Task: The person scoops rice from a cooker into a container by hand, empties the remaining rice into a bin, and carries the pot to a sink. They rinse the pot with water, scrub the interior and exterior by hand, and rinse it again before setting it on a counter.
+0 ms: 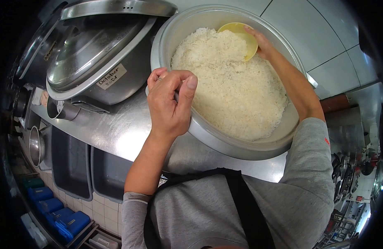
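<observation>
A large metal pot [224, 143] holds a big mass of cooked white rice [237, 103], heaped higher toward the far side. My right hand [263, 42] grips the edge of a yellow bowl [253, 45], which is tilted with its lower part against the rice near the far wall of the pot. At the near left of the pot, my left hand [170, 99] is closed at the rim, thumb and fingers curled. Exactly what part its fingers wrap is partly hidden by the hand itself.
A lidded pot labelled October [110, 76] stands left on the steel counter [117, 128], beside a small metal pot [63, 108]. Below are grey tubs [71, 162] and blue containers [71, 224]. A tiled wall [311, 37] rises behind the rice pot.
</observation>
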`<state>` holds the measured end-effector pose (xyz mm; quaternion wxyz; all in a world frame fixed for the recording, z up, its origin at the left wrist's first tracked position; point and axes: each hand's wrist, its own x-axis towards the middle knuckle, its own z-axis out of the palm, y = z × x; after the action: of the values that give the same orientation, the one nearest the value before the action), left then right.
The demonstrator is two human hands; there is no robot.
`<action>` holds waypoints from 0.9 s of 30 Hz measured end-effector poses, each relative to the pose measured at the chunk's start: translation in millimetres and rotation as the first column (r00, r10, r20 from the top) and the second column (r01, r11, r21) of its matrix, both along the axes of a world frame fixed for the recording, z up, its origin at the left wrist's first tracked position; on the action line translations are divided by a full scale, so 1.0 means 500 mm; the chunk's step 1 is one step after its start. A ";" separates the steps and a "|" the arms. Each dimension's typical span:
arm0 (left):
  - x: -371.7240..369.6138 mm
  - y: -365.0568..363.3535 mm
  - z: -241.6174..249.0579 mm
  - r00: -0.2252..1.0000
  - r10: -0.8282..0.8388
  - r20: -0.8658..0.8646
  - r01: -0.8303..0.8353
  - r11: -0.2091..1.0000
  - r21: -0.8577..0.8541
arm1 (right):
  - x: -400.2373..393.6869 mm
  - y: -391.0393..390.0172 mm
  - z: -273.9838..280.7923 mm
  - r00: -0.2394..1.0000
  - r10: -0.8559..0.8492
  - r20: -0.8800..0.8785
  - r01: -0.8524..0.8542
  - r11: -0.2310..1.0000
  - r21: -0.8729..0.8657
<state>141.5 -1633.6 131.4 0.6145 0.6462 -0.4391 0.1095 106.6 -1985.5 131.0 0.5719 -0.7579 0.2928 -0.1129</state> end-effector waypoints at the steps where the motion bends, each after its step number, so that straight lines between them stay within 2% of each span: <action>1: 0.001 -0.001 0.000 1.000 0.001 0.003 -0.001 1.000 0.003 | 0.010 0.004 -0.019 1.000 -0.015 0.013 0.014 0.996 0.089; 2: 0.002 -0.001 0.000 1.000 0.003 0.007 -0.003 1.000 0.007 | 0.020 0.006 -0.033 0.999 -0.031 0.025 0.026 0.984 0.178; 3: 0.004 -0.002 -0.001 1.000 0.009 0.009 -0.009 1.000 0.008 | 0.028 0.021 -0.026 0.999 -0.025 0.027 0.020 0.984 0.179; 5: 0.005 -0.001 -0.003 0.998 0.014 0.057 -0.015 1.000 0.017 | 0.036 0.052 -0.009 0.996 0.090 0.003 -0.090 0.992 0.087; 9: 0.001 -0.002 0.000 0.999 0.006 0.035 -0.007 1.000 0.027 | 0.034 0.045 -0.014 0.997 0.078 0.007 -0.079 0.987 0.139; 11: 0.000 0.000 -0.001 0.999 0.015 0.037 -0.015 1.000 0.002 | 0.033 0.045 -0.023 0.985 0.172 0.014 -0.171 0.985 -0.012; 12: 0.001 0.002 -0.001 0.999 0.026 0.038 -0.026 1.000 0.000 | 0.031 0.051 -0.014 0.983 0.183 0.015 -0.183 0.983 -0.014; 14: 0.002 0.003 -0.004 0.999 0.010 0.037 -0.011 1.000 0.012 | 0.010 0.080 0.020 0.921 0.386 -0.048 -0.371 0.834 -0.409; 15: 0.002 0.005 -0.005 0.999 0.012 0.041 -0.013 1.000 0.013 | -0.013 0.108 0.036 0.921 0.388 -0.044 -0.371 0.833 -0.410; 17: 0.000 0.002 -0.007 0.999 0.024 0.043 -0.023 0.999 -0.026 | -0.077 0.176 0.065 0.924 0.341 -0.173 -0.376 0.735 -0.564; 18: -0.002 0.002 -0.008 0.999 0.020 0.047 -0.018 0.999 -0.028 | -0.104 0.202 0.066 0.926 0.336 -0.170 -0.371 0.735 -0.568; 20: 0.000 0.003 -0.008 0.999 0.020 0.050 -0.018 0.999 -0.026 | -0.153 0.248 0.068 0.894 0.394 -0.211 -0.384 0.433 -0.816; 21: 0.000 0.003 -0.007 0.998 0.015 0.056 -0.014 0.999 -0.030 | -0.176 0.268 0.073 0.898 0.389 -0.207 -0.376 0.432 -0.820; 23: 0.000 0.005 -0.008 0.999 0.002 0.054 -0.001 1.000 -0.025 | -0.206 0.295 0.088 0.846 0.412 -0.337 -0.430 0.154 -0.890; 27: 0.002 0.003 -0.012 0.997 -0.003 0.076 0.007 0.999 -0.047 | -0.201 0.276 0.108 0.817 0.430 -0.383 -0.477 0.134 -0.868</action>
<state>142.4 -1632.3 125.6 0.6128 0.6259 -0.4608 0.1427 6.2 -1847.5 184.8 0.0153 -0.9956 -0.0626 -0.0685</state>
